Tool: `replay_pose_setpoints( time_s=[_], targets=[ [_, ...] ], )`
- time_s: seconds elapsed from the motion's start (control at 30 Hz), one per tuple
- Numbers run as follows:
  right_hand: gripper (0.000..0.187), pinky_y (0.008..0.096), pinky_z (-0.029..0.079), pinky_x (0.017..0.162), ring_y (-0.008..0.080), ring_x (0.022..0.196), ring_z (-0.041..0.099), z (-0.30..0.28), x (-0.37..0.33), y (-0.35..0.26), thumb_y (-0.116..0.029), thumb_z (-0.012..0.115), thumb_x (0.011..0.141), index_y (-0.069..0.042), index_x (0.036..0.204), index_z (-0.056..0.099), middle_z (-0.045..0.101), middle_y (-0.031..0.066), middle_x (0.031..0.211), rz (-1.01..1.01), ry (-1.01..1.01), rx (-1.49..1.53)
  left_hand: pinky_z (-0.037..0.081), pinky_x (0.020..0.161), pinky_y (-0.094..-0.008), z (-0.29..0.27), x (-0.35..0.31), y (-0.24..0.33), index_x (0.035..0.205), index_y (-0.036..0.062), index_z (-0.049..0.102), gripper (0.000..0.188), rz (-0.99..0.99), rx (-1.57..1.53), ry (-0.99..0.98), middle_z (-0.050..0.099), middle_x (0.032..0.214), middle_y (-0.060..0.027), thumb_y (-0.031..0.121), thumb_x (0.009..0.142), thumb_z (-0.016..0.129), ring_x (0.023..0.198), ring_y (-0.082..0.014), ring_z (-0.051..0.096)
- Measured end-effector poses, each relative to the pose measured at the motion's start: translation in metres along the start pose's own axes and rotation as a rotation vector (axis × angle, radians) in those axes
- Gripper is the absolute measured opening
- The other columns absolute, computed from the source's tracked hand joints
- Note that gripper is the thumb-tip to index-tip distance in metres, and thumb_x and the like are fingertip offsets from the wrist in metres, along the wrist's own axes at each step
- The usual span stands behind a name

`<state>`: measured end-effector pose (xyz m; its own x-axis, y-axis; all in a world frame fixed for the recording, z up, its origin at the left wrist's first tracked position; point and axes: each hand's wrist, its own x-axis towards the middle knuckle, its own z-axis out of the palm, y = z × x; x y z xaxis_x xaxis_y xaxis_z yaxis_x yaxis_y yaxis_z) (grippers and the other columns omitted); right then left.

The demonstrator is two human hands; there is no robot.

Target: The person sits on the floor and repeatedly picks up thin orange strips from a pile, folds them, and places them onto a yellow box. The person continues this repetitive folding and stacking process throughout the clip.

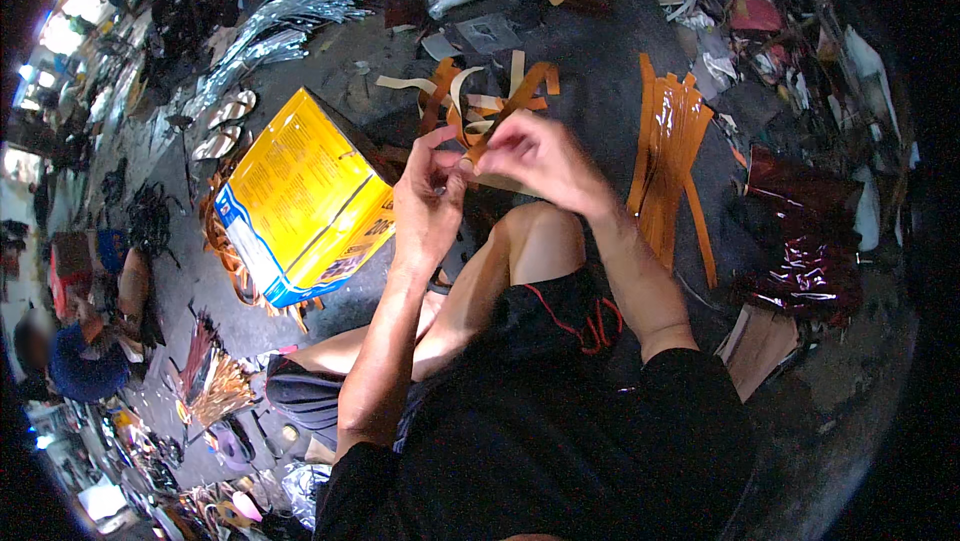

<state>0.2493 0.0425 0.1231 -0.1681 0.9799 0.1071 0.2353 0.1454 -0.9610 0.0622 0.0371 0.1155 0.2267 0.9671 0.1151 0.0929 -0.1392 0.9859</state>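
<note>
In front of me both hands meet above my bent knee. My left hand (430, 203) pinches the end of a brown leather-like strip (522, 91) between thumb and finger. My right hand (545, 163) is closed on the same strip close beside the left fingertips; its fingers are partly blurred. The strip rises from the fingers and bends over at its far end. Just beyond lie several curled strips (436, 101), brown on one face and cream on the other. A bundle of flat, shiny brown strips (664, 156) rests on the floor to the right.
A yellow and blue box (305, 196) stands left of my left hand, with brown strips under its edge. Sandals (222, 128) and silvery strips (290, 21) lie farther left. Dark red glossy sheets (800, 231) lie at right. Scraps cover the far floor. Another person (88, 361) sits at far left.
</note>
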Motion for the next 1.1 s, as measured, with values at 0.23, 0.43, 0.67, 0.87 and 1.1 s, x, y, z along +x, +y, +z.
replay_pose_setpoints(
  time_s=[0.23, 0.43, 0.67, 0.87, 1.1],
  targets=[
    [0.021, 0.0269, 0.054, 0.071, 0.0149, 0.082, 0.067, 0.011, -0.016, -0.004, -0.015, 0.062, 0.092, 0.004, 0.100, 0.060, 0.067, 0.0125, 0.089, 0.168, -0.147, 0.161, 0.051, 0.073, -0.0299, -0.004, -0.009, 0.013, 0.126, 0.0078, 0.050, 0.047, 0.127, 0.213, -0.062, 0.061, 0.082, -0.0086, -0.009, 0.082, 0.054, 0.078, -0.0164, 0.062],
    [0.022, 0.0368, 0.057, 0.074, 0.0213, 0.075, 0.065, -0.099, 0.006, 0.084, -0.021, 0.055, 0.092, -0.001, 0.098, 0.060, 0.064, 0.0104, 0.083, 0.301, 0.256, 0.889, 0.051, 0.077, -0.0287, -0.123, -0.027, 0.025, 0.129, 0.0105, 0.054, 0.061, 0.070, 0.644, 0.108, 0.069, 0.098, -0.0117, -0.013, 0.073, 0.058, 0.089, -0.0170, 0.067],
    [0.037, 0.0427, 0.050, 0.099, 0.0338, 0.103, 0.061, -0.333, -0.062, 0.249, -0.021, 0.047, 0.095, 0.011, 0.113, 0.049, 0.060, 0.0233, 0.107, 0.366, 1.168, 0.999, 0.047, 0.065, -0.0363, -0.316, -0.086, 0.016, 0.086, 0.0005, 0.061, 0.007, -0.031, 1.243, 0.317, 0.061, 0.081, -0.0140, 0.002, 0.079, 0.059, 0.072, -0.0291, 0.059],
    [0.044, 0.0457, 0.044, 0.104, 0.0359, 0.110, 0.059, -0.254, -0.018, 0.160, -0.031, 0.045, 0.100, 0.008, 0.122, 0.044, 0.055, 0.0256, 0.120, 0.428, 0.777, 0.655, 0.039, 0.062, -0.0253, -0.268, -0.039, 0.051, 0.084, 0.0013, 0.056, 0.020, -0.089, 0.772, 0.198, 0.050, 0.073, 0.0000, 0.019, 0.092, 0.054, 0.070, -0.0103, 0.047],
    [0.032, 0.0432, 0.055, 0.081, 0.0266, 0.089, 0.067, -0.184, 0.110, -0.013, -0.026, 0.040, 0.097, -0.002, 0.100, 0.061, 0.067, 0.0128, 0.094, -0.128, 0.101, 0.750, 0.045, 0.083, -0.0256, -0.082, 0.117, 0.153, 0.100, 0.0046, 0.063, 0.034, 0.396, 0.357, -0.017, 0.062, 0.097, -0.0050, 0.035, 0.097, 0.048, 0.091, -0.0145, 0.059]
  ],
)
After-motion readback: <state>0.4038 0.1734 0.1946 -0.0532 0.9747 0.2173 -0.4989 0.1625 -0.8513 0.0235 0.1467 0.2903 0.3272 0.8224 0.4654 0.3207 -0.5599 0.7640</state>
